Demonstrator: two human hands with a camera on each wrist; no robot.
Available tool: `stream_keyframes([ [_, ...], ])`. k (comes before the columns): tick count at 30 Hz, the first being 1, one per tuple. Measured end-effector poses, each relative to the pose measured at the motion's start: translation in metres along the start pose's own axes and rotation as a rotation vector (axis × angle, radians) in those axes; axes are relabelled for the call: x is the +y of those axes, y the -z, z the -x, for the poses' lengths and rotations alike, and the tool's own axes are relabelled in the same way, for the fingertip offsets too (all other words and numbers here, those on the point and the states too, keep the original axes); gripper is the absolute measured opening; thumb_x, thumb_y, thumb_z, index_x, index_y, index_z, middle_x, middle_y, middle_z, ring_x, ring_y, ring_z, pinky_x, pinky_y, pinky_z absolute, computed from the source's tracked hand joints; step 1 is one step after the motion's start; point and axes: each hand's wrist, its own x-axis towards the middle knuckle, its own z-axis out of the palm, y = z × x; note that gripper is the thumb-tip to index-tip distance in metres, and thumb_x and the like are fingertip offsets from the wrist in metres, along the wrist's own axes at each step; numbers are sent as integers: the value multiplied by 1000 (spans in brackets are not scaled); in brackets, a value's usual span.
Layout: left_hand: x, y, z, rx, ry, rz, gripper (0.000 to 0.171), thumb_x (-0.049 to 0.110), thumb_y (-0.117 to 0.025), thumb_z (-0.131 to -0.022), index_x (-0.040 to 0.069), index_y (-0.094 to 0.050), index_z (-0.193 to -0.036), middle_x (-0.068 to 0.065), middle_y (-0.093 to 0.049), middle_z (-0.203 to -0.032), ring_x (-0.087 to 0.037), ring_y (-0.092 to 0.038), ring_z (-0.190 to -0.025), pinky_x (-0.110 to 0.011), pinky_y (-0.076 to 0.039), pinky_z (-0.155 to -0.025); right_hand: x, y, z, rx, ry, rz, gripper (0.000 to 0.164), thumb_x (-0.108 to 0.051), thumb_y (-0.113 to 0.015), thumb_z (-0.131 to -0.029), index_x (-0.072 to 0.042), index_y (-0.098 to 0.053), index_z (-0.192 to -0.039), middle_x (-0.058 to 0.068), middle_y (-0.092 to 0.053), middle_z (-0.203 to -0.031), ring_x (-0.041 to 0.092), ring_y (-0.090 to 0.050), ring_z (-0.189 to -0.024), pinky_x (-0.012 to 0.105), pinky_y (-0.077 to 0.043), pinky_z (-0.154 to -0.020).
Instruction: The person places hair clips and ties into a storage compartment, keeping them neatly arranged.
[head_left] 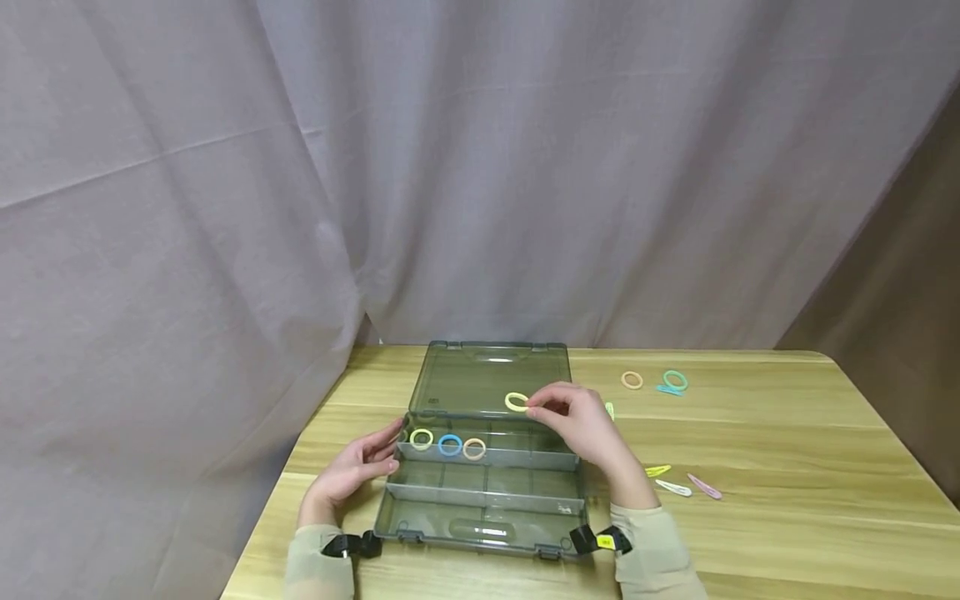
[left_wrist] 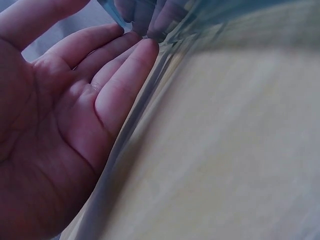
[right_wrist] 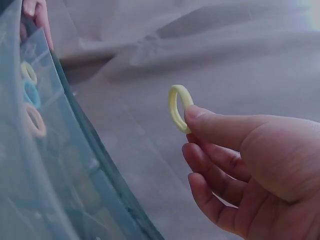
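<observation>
A pale yellow hair tie (right_wrist: 173, 114) is pinched between the thumb and fingertips of my right hand (head_left: 581, 423), held up over the hinge side of a translucent green divider box (head_left: 486, 498). The box lies open, its lid (head_left: 495, 381) folded back. In its far row sit a yellow-green hair tie (head_left: 412, 442), a blue hair tie (head_left: 440, 447) and a peach hair tie (head_left: 464, 451), side by side toward the left. My left hand (head_left: 352, 473) touches the box's left wall, fingers extended along it. The left wrist view shows those fingertips against the wall.
Right of the box on the wooden table (head_left: 795, 433) lie another peach hair tie (head_left: 624, 382), a green hair tie (head_left: 684, 377) by a blue hair clip (head_left: 667, 390), and yellow (head_left: 657, 472), white (head_left: 673, 487) and pink hair clips (head_left: 704, 487). A grey curtain (head_left: 525, 167) hangs behind.
</observation>
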Motion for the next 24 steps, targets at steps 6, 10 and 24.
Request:
stream_keyframes([
  [6, 3, -3, 0, 0, -4, 21, 78, -4, -64, -102, -11, -17, -165, -31, -8, -172, -53, -16, -155, -22, -40, -116, -5, -16, 3, -63, 2, 34, 7, -12, -86, -92, -17, -83, -96, -8, -75, -97, 9, -65, -84, 28, -57, -75],
  [10, 4, -3, 0, 5, -4, 31, 78, -5, -64, -102, -12, -17, -164, -32, -8, -172, -54, -15, -155, -21, -40, -115, -4, -24, 4, -97, 19, 57, 7, -10, -87, -91, -15, -83, -94, -7, -74, -95, 9, -66, -85, 29, -58, -76],
  [24, 2, -2, -1, -6, -5, 5, 79, -2, -66, -102, -14, -18, -163, -32, -9, -171, -55, -16, -154, -20, -40, -115, 8, -40, 10, -147, -57, 171, 7, -16, -89, -89, -21, -84, -87, -13, -77, -86, 2, -67, -78, 27, -58, -71],
])
